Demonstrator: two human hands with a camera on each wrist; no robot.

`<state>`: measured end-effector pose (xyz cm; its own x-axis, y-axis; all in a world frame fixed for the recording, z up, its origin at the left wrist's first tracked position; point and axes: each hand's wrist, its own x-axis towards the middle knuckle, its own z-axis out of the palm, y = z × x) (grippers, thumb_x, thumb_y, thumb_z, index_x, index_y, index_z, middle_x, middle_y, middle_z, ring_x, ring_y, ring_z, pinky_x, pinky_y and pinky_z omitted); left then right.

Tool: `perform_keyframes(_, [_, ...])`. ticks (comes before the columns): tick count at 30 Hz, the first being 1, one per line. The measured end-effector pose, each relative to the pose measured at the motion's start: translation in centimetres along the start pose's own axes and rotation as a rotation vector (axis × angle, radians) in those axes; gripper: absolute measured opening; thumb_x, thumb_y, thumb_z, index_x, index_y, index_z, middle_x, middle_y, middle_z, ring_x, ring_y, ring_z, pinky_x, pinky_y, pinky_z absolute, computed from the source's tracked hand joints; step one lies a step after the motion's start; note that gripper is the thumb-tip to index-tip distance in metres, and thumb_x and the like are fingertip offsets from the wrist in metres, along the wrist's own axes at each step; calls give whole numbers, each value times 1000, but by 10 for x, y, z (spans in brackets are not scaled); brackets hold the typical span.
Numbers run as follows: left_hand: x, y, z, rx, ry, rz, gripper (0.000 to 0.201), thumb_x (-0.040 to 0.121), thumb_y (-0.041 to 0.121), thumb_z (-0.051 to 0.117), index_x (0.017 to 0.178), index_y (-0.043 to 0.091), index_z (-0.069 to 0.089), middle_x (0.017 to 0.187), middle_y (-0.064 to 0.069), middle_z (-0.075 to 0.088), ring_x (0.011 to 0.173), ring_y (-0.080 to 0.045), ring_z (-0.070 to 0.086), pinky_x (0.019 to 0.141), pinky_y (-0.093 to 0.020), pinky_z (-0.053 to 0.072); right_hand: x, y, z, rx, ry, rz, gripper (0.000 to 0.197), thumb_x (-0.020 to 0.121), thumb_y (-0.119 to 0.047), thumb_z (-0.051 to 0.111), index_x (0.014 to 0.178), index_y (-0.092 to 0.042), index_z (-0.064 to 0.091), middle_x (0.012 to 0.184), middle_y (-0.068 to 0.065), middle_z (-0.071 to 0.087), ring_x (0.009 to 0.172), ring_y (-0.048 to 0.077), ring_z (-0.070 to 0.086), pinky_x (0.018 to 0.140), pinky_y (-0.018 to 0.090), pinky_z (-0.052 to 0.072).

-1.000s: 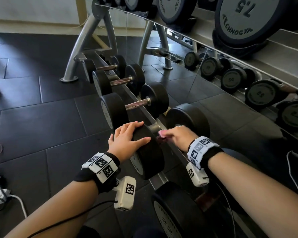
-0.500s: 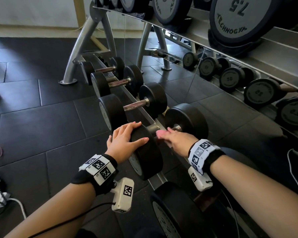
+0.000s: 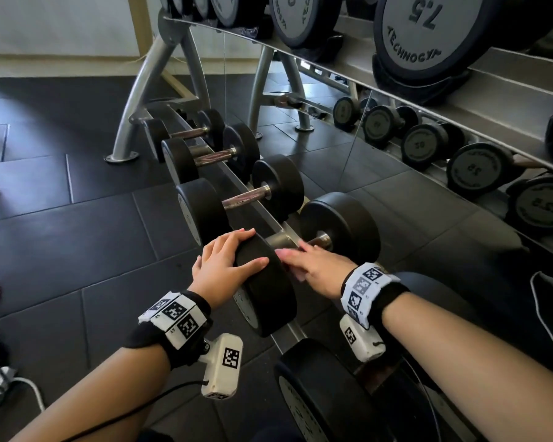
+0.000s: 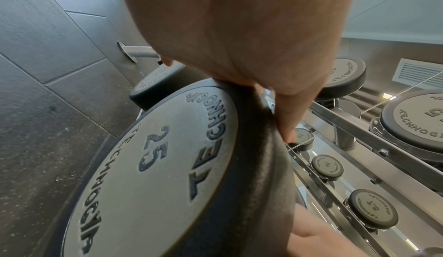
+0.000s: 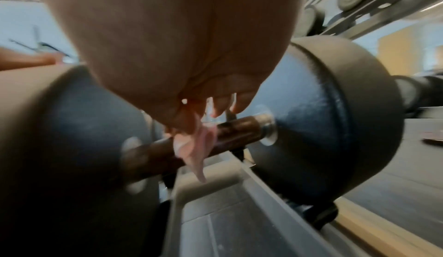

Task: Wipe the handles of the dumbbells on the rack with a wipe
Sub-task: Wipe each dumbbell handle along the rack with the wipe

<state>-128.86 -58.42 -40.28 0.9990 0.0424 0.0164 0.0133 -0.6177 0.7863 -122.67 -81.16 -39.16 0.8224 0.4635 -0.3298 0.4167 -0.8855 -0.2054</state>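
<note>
Left hand (image 3: 225,264) flat on top of near head of the 25 dumbbell (image 3: 265,291), fingers straight, thumb laid across the rubber edge; gripped nothing. Same seen in left wrist view: palm (image 4: 251,33) over rim of disc marked 25 (image 4: 153,166).

Right hand (image 3: 313,266) down on the handle (image 3: 316,242) between the two heads, fingers curled around a pink wipe (image 5: 199,147). Wipe pressed against dark handle (image 5: 235,130) about mid-length, one corner hanging below toward rack rail (image 5: 215,194). Right wrist view blurred, exact finger wrap hard to read.

Dumbbell sat on lower tier of rack (image 3: 160,81), far head (image 3: 342,224) toward mirror side. Three smaller dumbbells further along the rail to the far left, handles bare: nearest of them (image 3: 246,196), then (image 3: 211,157), then (image 3: 186,132). One larger dumbbell head (image 3: 320,393) at near edge, just right of left wrist camera. Upper tier carried a disc marked 7.5 (image 3: 428,30). Dark rubber floor tiles (image 3: 61,234) left of rack; cables (image 3: 0,387) at near left.
</note>
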Motion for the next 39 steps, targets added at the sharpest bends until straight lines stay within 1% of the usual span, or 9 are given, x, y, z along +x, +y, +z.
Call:
perform_keyframes(2, [0, 0, 0, -2, -1, -2, 58, 87, 59, 60, 139, 54, 35, 149, 22, 32, 144, -12, 16, 119, -55, 7, 4, 13, -5, -30, 41, 61, 58, 105, -13, 34, 152, -42, 19, 167, 1, 12, 154, 26, 7, 120, 49, 26])
perform_keyframes(5, [0, -1, 1, -14, -3, -2, 57, 87, 60, 60, 138, 56, 35, 148, 22, 33, 143, -12, 16, 118, -55, 8, 10, 14, 0, -53, 71, 65, 65, 99, 1, 31, 158, -18, 12, 167, -2, 10, 154, 18, -3, 123, 34, 10])
perform_keyframes(10, [0, -1, 1, -25, 6, -5, 56, 86, 58, 62, 135, 58, 35, 147, 23, 34, 143, -11, 16, 119, -55, 8, 11, -9, 13, -4, 16, -128, 84, 86, 16, 43, 157, -22, 20, 166, -1, 15, 154, 15, -3, 124, 36, -2])
perform_keyframes(15, [0, 1, -1, -44, -12, -15, 55, 87, 56, 63, 134, 58, 36, 147, 21, 34, 143, -12, 16, 119, -55, 8, 5, 2, -3, 47, 116, 20, 51, 104, -22, 41, 150, -41, 34, 165, 10, 19, 150, 30, 25, 116, 45, 33])
perform_keyframes(22, [-2, 4, -2, -69, -16, -28, 54, 87, 54, 64, 134, 56, 37, 146, 19, 35, 143, -13, 16, 119, -55, 8, -19, 9, 3, 228, 335, 116, 36, 101, -38, 51, 134, -28, 61, 116, 0, 58, 101, 10, 59, 82, 13, 42])
perform_keyframes(27, [-1, 3, -3, -93, -39, -32, 52, 86, 54, 64, 129, 61, 36, 145, 19, 34, 142, -13, 16, 118, -57, 9, -26, 16, -3, 539, 372, 268, 27, 94, -14, 64, 118, -21, 74, 109, 5, 73, 101, 21, 68, 93, 34, 55])
perform_keyframes(32, [1, 1, -2, -97, -19, -35, 56, 84, 57, 67, 132, 58, 39, 144, 19, 37, 141, -12, 17, 118, -56, 12, -24, 31, 2, 894, 561, 487, 24, 86, -2, 69, 81, -25, 77, 92, 9, 75, 82, 20, 73, 75, 37, 63])
perform_keyframes(36, [1, 2, -2, -135, -47, -43, 66, 70, 68, 61, 131, 58, 39, 142, 20, 37, 140, -11, 17, 119, -55, 14, -18, 26, 13, 874, 649, 516, 19, 82, -12, 70, 84, -28, 80, 80, -5, 74, 83, 20, 72, 83, 42, 60])
perform_keyframes(39, [1, 2, -2, -135, -50, -40, 64, 71, 67, 62, 130, 59, 39, 143, 20, 37, 140, -10, 16, 118, -56, 15, -11, 25, 14, 915, 656, 473, 19, 85, -13, 68, 91, -26, 80, 85, 1, 76, 91, 24, 72, 91, 45, 57])
